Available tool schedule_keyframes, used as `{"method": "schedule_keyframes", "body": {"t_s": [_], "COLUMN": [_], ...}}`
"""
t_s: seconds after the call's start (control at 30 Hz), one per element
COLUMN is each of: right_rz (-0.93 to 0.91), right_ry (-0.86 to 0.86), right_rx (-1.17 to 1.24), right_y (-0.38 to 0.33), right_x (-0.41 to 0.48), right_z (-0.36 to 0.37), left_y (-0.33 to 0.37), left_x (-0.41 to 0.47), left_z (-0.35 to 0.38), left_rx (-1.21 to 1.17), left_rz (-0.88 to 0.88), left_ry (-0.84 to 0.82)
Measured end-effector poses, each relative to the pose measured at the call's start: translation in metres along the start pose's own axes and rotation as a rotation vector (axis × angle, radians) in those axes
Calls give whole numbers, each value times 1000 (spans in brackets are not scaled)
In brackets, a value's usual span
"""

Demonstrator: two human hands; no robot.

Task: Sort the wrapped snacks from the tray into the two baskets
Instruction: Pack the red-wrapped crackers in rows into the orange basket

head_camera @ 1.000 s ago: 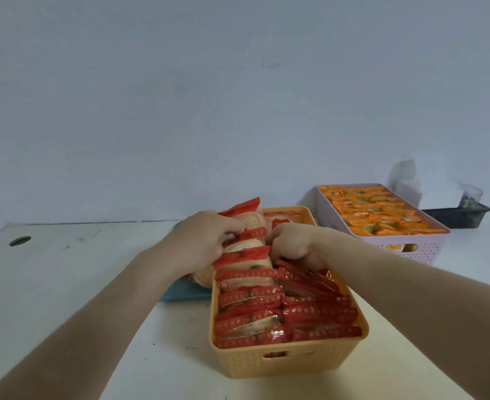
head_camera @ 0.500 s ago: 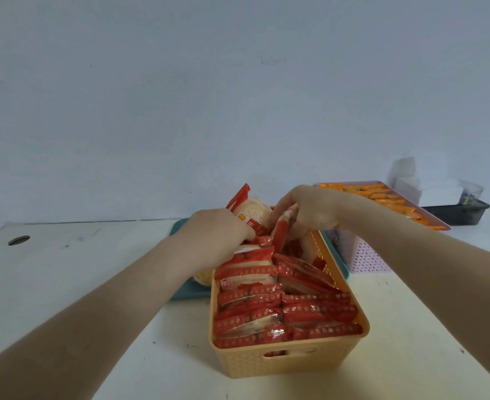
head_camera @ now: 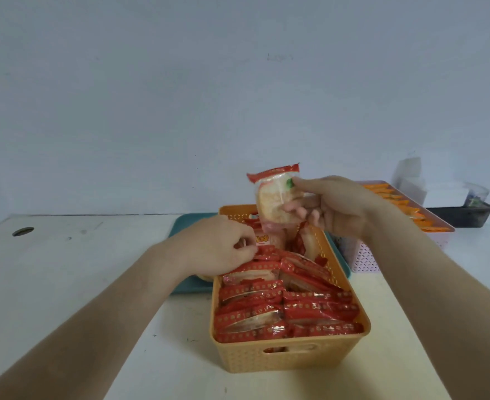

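Right hand (head_camera: 336, 209) pinches a snack (head_camera: 275, 197) above the orange basket (head_camera: 290, 356) — left hand (head_camera: 217, 249) grips packed wrappers (head_camera: 266, 255).

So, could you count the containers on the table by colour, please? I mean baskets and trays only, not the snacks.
Orange basket: 1
Pink basket: 1
Teal tray: 1
Black tray: 1
Total: 4 containers

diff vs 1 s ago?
Right hand rose out of the orange basket, lifting one red-wrapped snack clear above it. Left hand stayed on the packets at the basket's far left. Baskets and tray unmoved.
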State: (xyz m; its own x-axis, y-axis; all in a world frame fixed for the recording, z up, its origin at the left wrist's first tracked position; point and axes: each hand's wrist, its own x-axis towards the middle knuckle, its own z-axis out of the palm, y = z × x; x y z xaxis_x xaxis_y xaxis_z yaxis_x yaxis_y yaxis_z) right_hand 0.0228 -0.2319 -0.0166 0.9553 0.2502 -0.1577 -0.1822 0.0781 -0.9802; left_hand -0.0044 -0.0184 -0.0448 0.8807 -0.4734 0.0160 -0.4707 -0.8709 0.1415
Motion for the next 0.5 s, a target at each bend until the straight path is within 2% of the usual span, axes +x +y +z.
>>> {"method": "schedule_keyframes", "body": {"t_s": [0.07,0.1,0.2,0.3,0.33,0.4,0.5], "right_rz": [40,41,-1,-67,-108,-165,-98], "right_ry": [11,28,84,150,177,182,36], "right_rx": [135,106,-267,-706,-804,-937,-1185], "right_y": [7,9,12,19,19,15,2], "right_x": [-3,-6,-19,-28,-29,-36,-52], "right_z": [2,3,8,8,6,1,-3], "left_y": [0,-1,-3,-3,-1,10,26], "left_x": [2,3,5,5,7,14,25], "left_z": [2,3,1,-2,-3,-3,4], "left_rx": [53,110,222,-26,-119,-175,-172], "left_rz": [-10,-15,-20,-49,-41,32,142], "left_ry": [-1,0,89,327,360,304,240]}}
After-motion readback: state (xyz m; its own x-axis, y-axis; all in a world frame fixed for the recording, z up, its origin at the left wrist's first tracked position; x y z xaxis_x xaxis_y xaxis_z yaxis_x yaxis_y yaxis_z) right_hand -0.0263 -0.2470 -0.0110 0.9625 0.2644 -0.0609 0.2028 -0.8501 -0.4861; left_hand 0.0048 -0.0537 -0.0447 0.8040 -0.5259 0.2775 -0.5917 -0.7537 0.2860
